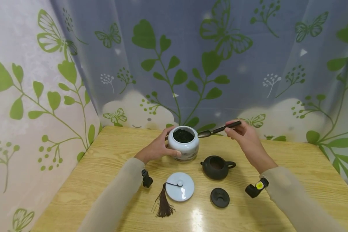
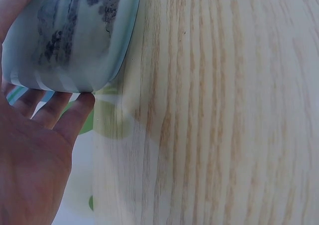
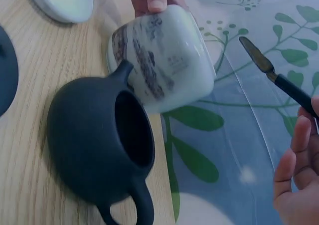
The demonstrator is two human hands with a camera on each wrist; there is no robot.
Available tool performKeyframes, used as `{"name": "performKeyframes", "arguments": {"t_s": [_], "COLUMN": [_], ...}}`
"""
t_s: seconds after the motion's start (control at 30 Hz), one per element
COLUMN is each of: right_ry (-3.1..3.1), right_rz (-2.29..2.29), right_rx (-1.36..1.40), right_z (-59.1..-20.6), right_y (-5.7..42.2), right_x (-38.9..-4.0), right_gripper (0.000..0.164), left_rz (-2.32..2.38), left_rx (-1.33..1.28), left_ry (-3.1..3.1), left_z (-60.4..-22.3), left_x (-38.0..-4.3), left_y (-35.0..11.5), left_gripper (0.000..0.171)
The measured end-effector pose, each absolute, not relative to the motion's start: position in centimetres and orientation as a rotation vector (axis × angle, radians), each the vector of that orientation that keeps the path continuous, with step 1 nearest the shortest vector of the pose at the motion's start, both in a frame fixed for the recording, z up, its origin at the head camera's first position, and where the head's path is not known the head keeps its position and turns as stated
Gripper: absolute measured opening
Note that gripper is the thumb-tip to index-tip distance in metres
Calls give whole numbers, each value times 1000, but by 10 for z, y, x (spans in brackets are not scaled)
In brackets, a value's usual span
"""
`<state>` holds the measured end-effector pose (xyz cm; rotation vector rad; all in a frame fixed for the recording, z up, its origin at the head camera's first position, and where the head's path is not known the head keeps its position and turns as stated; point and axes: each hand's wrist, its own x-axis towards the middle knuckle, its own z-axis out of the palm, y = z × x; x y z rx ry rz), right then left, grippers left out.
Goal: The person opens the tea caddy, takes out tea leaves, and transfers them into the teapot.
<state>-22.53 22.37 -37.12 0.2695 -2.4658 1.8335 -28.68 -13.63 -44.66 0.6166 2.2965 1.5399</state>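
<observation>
Your right hand pinches the dark handle of a scoop between thumb and fingers; the blade end points toward the jar, off its right side and apart from it. Your left hand grips that jar from its left, thumb across the near wall, fingers round the far side. Jar mouth open, dark leafy stuff inside; can't tell whether the base rests on the table. Teapot: dark, uncovered, to the right of the jar and nearer you, handle pointing away from it. Pale lid with brown tassel: on your side of the jar. Small dark lid: right of that, farther from the jar than the teapot. Beyond the jar, a leaf-and-butterfly curtain.
</observation>
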Motion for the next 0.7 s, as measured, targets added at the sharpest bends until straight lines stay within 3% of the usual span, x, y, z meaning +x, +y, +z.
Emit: {"name": "performKeyframes", "arguments": {"t_s": [0.2,0.7], "right_ry": [-2503,-2540], "right_rz": [1822,1648], "right_rx": [268,331], "right_z": [-370,-389], "right_y": [201,158], "right_x": [-236,-255], "right_gripper": [46,31], "left_rz": [1541,1551], "left_rx": [626,641], "left_ry": [2293,2298], "left_z": [-447,-450], "left_x": [-288,-288], "left_y": [-139,-138], "left_gripper": [119,120]}}
